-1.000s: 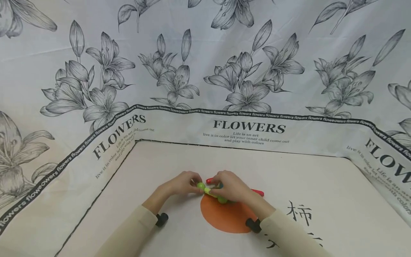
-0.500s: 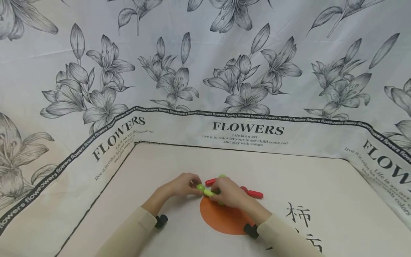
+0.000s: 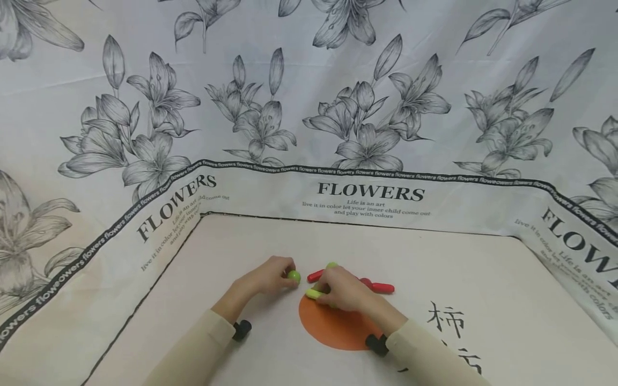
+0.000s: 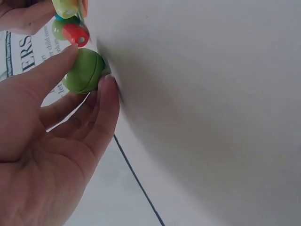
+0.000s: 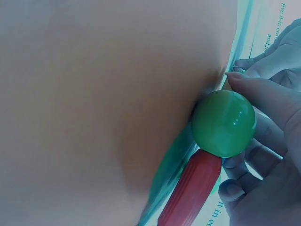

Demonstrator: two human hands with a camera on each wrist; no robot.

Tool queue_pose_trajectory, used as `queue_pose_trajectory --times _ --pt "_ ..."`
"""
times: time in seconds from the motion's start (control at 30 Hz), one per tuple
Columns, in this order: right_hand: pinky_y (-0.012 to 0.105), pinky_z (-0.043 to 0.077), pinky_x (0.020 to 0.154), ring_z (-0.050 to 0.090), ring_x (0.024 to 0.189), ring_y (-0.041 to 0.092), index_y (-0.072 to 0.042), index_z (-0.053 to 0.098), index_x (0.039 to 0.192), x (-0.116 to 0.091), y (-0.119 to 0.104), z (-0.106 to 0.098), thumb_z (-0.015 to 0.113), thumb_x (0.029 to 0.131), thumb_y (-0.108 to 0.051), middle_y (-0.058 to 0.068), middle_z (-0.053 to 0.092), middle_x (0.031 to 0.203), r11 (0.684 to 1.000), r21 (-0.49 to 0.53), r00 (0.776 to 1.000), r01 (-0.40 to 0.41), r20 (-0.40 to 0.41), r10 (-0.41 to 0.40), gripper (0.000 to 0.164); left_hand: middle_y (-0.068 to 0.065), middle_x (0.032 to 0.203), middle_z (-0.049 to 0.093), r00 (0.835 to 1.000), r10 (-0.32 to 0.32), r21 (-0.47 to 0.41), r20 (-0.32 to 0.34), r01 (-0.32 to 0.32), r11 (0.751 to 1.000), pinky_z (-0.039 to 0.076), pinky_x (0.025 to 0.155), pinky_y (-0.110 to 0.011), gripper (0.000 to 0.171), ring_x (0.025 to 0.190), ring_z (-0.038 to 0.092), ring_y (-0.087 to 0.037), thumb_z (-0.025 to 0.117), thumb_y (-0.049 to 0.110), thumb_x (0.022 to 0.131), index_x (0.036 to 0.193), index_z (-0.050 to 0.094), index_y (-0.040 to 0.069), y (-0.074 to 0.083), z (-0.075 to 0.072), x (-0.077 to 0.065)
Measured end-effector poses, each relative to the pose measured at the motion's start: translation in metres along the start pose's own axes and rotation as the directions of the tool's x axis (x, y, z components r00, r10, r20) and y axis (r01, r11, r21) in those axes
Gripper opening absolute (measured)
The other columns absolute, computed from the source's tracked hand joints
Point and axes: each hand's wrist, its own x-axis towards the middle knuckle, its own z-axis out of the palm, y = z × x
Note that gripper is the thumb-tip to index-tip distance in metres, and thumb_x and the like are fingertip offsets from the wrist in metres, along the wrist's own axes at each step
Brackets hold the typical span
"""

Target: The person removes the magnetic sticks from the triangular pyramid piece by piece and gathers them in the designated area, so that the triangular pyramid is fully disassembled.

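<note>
My left hand (image 3: 270,280) pinches a green ball (image 3: 294,276) between thumb and fingers, low over the white tabletop. In the left wrist view, this ball (image 4: 84,71) shows a seam. To its right, my right hand (image 3: 344,289) holds a yellow-green rod (image 3: 314,294), whose free end points at the ball across a small gap. About the right hand lie a red rod (image 3: 316,276), another green ball (image 3: 331,265), a red ball (image 3: 366,282) and a second red rod (image 3: 384,288). The right wrist view shows a green ball (image 5: 225,123) touching a red rod (image 5: 192,188); fingers hide other joints.
An orange disc (image 3: 328,329) is printed on the tabletop cloth (image 3: 251,241) below the right hand, with black characters (image 3: 448,319) to its right. Floral curtain (image 3: 270,128) surrounds the table's back and sides. Each wrist carries a small black device (image 3: 242,330).
The green ball in my left hand has come away from the yellow-green rod and moved slightly left. My right hand keeps the rod, nearly in place; the red pieces beyond it are more visible.
</note>
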Motion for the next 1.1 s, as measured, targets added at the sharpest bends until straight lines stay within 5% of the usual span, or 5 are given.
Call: queue_pose_trajectory --times 0.23,0.43,0.67,1.1 --pt "0.025 0.049 0.068 0.052 0.085 0.015 -0.012 0.082 0.095 -0.003 0.002 -0.004 0.084 0.086 -0.018 -0.011 0.063 0.07 0.998 -0.051 1.0 0.023 -0.014 -0.024 0.011 0.0 0.101 0.064 1.0 0.019 -0.027 0.002 -0.019 0.999 0.055 0.084 -0.032 0.024 0.094 0.058 -0.017 0.078 0.02 0.093 0.111 0.066 0.01 -0.003 -0.003 0.005" --pt "0.022 0.046 0.068 0.05 0.077 0.009 -0.014 0.082 0.09 -0.005 0.003 0.005 0.084 0.086 -0.021 -0.015 0.057 0.067 0.983 -0.154 0.994 0.096 -0.044 -0.103 0.008 0.0 0.102 0.064 1.0 -0.007 -0.066 -0.009 0.006 0.998 0.056 0.08 -0.032 0.024 0.093 0.059 -0.018 0.079 0.02 0.092 0.111 0.068 0.012 -0.008 -0.001 0.006" --pt "0.023 0.047 0.072 0.05 0.078 0.007 -0.015 0.082 0.096 -0.008 0.005 0.002 0.085 0.085 -0.024 -0.016 0.06 0.075 0.974 -0.204 0.992 0.098 -0.057 -0.112 0.015 0.0 0.102 0.065 0.997 0.017 -0.078 -0.07 -0.022 0.997 0.056 0.081 -0.033 0.025 0.093 0.06 -0.018 0.08 0.018 0.09 0.112 0.069 0.011 -0.008 -0.004 0.019" --pt "0.025 0.05 0.074 0.054 0.087 0.015 -0.011 0.075 0.103 -0.039 0.01 -0.012 0.083 0.087 -0.028 -0.001 0.056 0.096 0.994 -0.1 0.993 0.035 -0.109 -0.046 0.025 -0.004 0.104 0.068 0.989 0.039 -0.025 -0.146 -0.043 0.999 0.054 0.087 -0.034 0.031 0.094 0.061 -0.017 0.082 0.016 0.088 0.114 0.07 0.004 0.003 -0.009 0.075"
